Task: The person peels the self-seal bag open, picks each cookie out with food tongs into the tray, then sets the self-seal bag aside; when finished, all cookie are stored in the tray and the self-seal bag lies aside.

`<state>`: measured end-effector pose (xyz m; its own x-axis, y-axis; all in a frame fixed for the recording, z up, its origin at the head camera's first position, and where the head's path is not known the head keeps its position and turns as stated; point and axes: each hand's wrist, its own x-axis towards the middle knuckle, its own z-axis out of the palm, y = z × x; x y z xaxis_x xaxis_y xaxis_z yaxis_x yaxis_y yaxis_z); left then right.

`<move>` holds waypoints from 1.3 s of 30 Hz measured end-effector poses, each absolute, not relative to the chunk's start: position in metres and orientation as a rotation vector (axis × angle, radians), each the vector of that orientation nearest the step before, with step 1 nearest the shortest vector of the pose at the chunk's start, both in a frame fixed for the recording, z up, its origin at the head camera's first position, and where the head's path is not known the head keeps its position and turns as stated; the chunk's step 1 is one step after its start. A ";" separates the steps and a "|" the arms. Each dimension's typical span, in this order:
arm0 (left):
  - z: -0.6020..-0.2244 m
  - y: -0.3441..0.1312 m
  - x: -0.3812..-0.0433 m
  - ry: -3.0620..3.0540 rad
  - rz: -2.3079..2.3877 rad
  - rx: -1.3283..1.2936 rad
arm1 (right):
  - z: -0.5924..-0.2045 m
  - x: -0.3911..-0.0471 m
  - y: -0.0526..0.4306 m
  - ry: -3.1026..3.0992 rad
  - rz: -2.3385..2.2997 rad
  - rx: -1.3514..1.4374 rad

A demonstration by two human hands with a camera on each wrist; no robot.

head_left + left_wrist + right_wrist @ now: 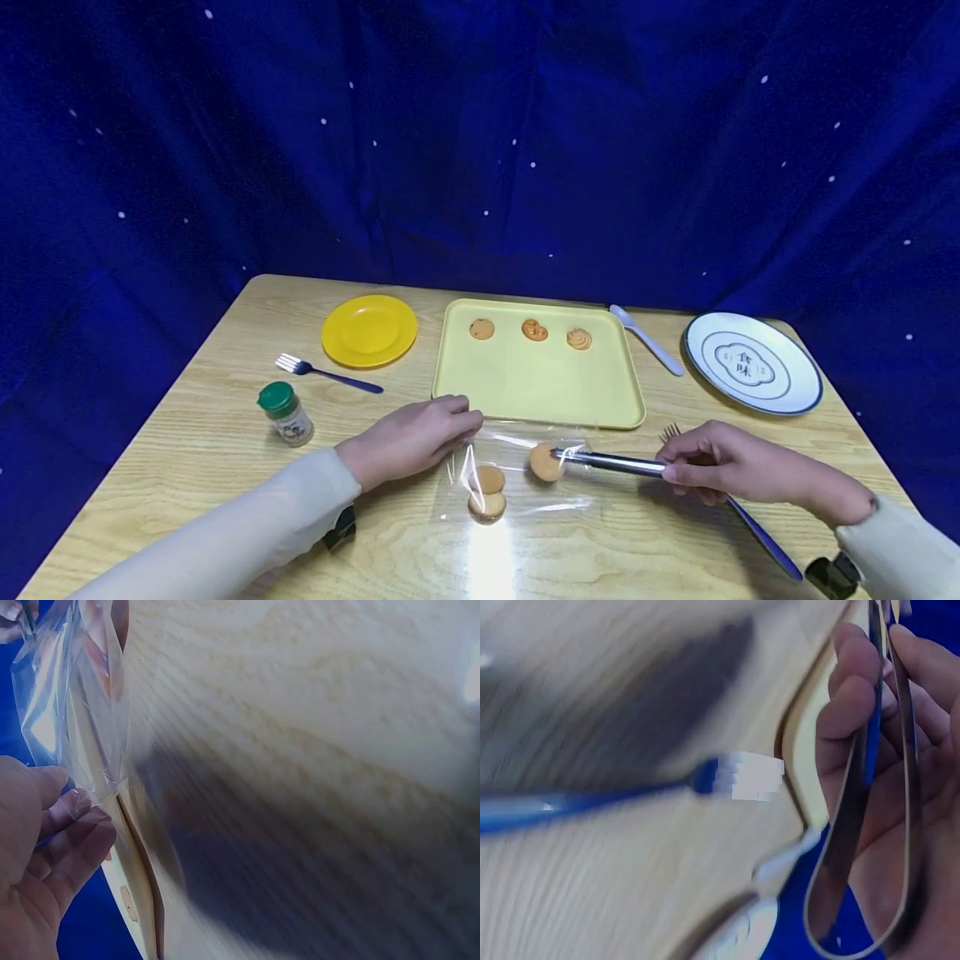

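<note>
My left hand [423, 437] pinches the edge of a transparent plastic bag [517, 498] in front of the tray; the left wrist view shows the film [94, 769] between thumb and fingers. Two round cookies, one upper [489, 478] and one lower [486, 507], overlap at the bag's left part. With my right hand [738, 467] I hold metal tongs [622, 463], squeezing their bent arms [847, 817]. At the tongs' tips is another round cookie [545, 464], over the bag's right part; whether it is inside the film I cannot tell.
Behind the bag lies a pale yellow tray [540, 387] with three different cookies in a row. A yellow plate [369, 332], a fork [330, 372] and a green-capped shaker [287, 414] stand left. To the right are a spoon [648, 342], white plate [753, 364] and another fork [765, 537].
</note>
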<state>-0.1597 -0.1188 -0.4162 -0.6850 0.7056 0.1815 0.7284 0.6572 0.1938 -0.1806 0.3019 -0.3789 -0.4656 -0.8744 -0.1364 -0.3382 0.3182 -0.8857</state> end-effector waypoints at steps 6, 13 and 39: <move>-0.416 -0.120 -0.161 -2.792 -0.373 -1.200 | -0.358 -0.180 0.349 1.984 -1.087 -1.027; -0.418 -0.121 -0.160 -2.795 -0.372 -1.189 | -0.341 -0.196 0.373 2.389 -1.006 -0.897; -0.417 -0.116 -0.157 -2.751 -0.377 -1.210 | -0.385 -0.235 0.178 3.136 0.255 -1.646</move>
